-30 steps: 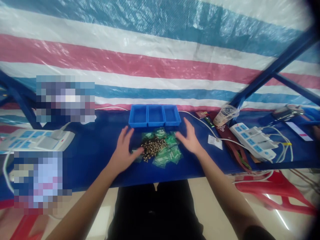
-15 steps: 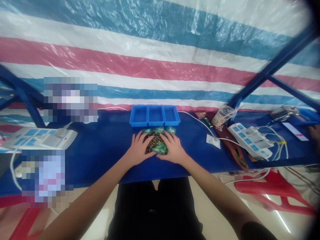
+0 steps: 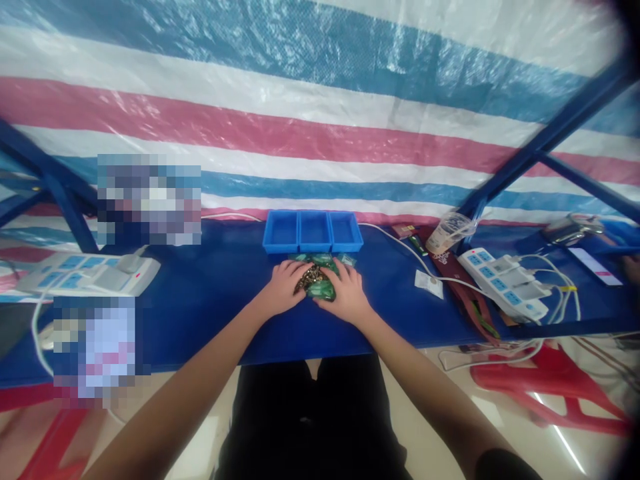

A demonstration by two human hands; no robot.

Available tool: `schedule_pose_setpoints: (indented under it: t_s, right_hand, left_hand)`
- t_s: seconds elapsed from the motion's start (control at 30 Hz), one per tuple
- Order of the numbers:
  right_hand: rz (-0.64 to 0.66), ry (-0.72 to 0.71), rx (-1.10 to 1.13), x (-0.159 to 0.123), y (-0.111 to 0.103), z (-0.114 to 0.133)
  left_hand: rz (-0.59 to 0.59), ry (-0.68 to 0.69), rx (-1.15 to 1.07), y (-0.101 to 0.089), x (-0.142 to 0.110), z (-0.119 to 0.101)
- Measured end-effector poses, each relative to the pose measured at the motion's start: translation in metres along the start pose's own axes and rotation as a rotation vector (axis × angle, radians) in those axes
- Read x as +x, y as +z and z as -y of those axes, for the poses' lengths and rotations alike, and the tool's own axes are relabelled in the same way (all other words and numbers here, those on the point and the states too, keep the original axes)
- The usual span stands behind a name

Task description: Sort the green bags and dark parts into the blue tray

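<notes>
A small heap of brass-coloured metal pieces that look like screws (image 3: 312,275) lies on the blue table, mixed with green plastic packets (image 3: 321,289). My left hand (image 3: 286,287) curves around the left side of the heap, fingers apart and fingertips touching the metal pieces. On the opposite side, my right hand (image 3: 346,292) rests against the green packets with its fingers spread. Part of the heap is hidden beneath both hands. Just behind it stands a blue three-compartment tray (image 3: 313,249).
Power strips lie at the left (image 3: 143,277) and right (image 3: 530,308), with white cables. Right of the tray are a plastic cup (image 3: 447,235), a dark red strap-like item (image 3: 453,283) and a small white packet (image 3: 429,284). A phone (image 3: 595,265) lies farther right. Striped sheeting (image 3: 320,140) hangs behind.
My hands have drawn slightly closer together around the heap. The left fingers now cover more of the metal pieces, and the view has shifted a little.
</notes>
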State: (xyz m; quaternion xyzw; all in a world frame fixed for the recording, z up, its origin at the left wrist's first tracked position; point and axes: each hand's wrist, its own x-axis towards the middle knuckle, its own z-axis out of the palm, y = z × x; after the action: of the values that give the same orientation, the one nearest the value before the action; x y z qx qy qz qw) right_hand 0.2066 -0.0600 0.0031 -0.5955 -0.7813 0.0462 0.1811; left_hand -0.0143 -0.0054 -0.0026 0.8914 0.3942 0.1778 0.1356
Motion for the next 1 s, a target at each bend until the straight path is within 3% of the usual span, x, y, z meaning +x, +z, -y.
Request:
schedule_pose_setpoints:
  t_s: [0.27, 0.47, 0.67, 0.83, 1.0]
  right_hand:
    - [0.056, 0.083, -0.155, 0.013, 0.002, 0.019]
    - [0.019, 0.117, -0.145, 0.018, 0.008, 0.021]
    - [-0.045, 0.069, 0.02, 0.018, 0.013, 0.016]
    - [-0.088, 0.109, 0.078, 0.017, 0.014, 0.016]
    - [-0.073, 0.111, 0.087, 0.015, 0.008, 0.018]
  left_hand:
    - [-0.062, -0.048, -0.016, 0.006, 0.003, -0.001]
    - [-0.041, -0.087, -0.07, 0.005, 0.003, -0.004]
    - [-0.034, -0.033, -0.251, -0.006, 0.015, -0.005]
    - [0.043, -0.142, -0.177, -0.016, 0.035, -0.001]
    - [0.03, -0.138, -0.174, -0.035, 0.053, -0.003]
